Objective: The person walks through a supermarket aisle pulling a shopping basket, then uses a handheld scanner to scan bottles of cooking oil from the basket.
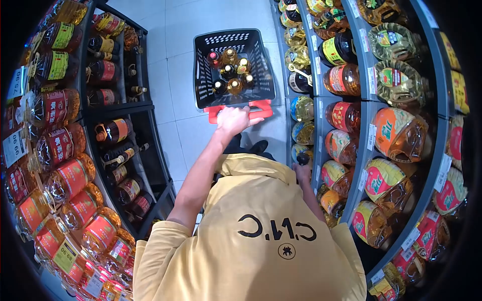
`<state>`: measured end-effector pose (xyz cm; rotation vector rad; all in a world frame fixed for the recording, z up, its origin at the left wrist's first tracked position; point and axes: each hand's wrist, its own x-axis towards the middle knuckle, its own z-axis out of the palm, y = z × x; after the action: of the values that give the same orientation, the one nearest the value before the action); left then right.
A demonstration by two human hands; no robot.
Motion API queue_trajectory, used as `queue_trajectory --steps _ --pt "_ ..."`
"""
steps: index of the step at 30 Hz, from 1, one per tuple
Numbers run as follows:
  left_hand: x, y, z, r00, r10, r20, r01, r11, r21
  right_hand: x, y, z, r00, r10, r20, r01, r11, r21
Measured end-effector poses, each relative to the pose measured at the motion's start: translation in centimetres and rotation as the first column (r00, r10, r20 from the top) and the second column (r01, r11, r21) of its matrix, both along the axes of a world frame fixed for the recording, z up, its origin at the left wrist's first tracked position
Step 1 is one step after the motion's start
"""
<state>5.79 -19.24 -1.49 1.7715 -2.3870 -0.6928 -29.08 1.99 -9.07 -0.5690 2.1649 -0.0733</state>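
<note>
My left hand [234,120] is closed around the red handle [261,108] of a black perforated shopping basket [201,75]. Inside the basket several bottles [229,71] stand upright, one with a red cap and others with gold or dark tops. Down at my right side, close to the lower shelf, my right hand [303,173] is closed on a bottle [303,158]. Only its round dark top shows clearly; the rest is hard to make out.
Shelves with large oil bottles [391,133] rise close on my right, price tags along their edges. On my left stand more oil bottles [63,145] and a dark rack [143,113] of bottles lying on their sides. Pale floor tiles [175,65] run between them.
</note>
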Motion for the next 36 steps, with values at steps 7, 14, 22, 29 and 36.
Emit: queue_trajectory --steps 7,14,22,29,36 --pt "0.7 -4.0 0.0 1.000 0.009 -0.021 -0.008 1.000 0.022 4.0 -6.5 1.6 0.994 -0.102 0.044 0.106 0.990 -0.092" --pt "1.3 -7.5 0.5 0.998 0.035 -0.054 -0.032 0.998 0.048 6.2 -9.6 4.6 0.998 -0.020 -0.056 0.016 0.997 -0.074" --pt "1.8 -11.7 0.7 0.998 0.047 -0.036 -0.045 0.998 0.047 3.4 -11.3 0.1 0.999 -0.041 -0.035 0.038 0.997 -0.068" --pt "2.3 -16.0 0.7 0.997 0.031 0.073 -0.034 0.998 0.052 3.9 -18.5 -1.1 0.999 0.001 -0.050 -0.001 1.000 -0.002" --pt "2.6 -20.7 0.9 0.989 0.019 0.144 -0.028 0.998 0.062 0.8 -26.9 -5.8 0.970 -0.131 0.203 0.132 0.991 0.008"
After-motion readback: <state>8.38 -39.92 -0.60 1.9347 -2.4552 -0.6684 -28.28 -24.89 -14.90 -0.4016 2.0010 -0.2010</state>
